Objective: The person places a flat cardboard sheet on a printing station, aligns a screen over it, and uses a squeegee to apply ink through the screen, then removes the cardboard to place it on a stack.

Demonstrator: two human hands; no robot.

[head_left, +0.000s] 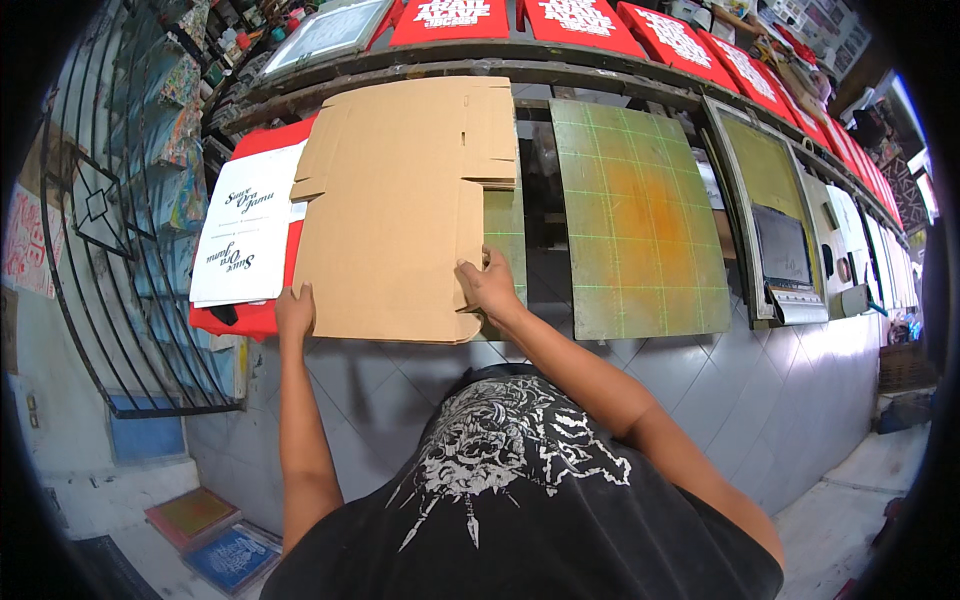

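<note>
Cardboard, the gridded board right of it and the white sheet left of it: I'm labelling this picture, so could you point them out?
Cardboard (392, 220): head view, the plain middle of its brown face.
Gridded board (645, 218): head view, its orange-stained middle.
White sheet (243, 226): head view, between its two big black prints.

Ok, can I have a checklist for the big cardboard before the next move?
1. Right fingers on the slotted cardboard sheet: ok, at its near right edge.
2. Left fingers gripping firmly: cannot tell; they're at its near left edge.
3. White printed sheet on the red cloth: ok.
4. Red cloth free of cardboard overlap: not ok, its right edge looks covered.
5. Cardboard's underside clean: cannot tell, hidden.
</note>
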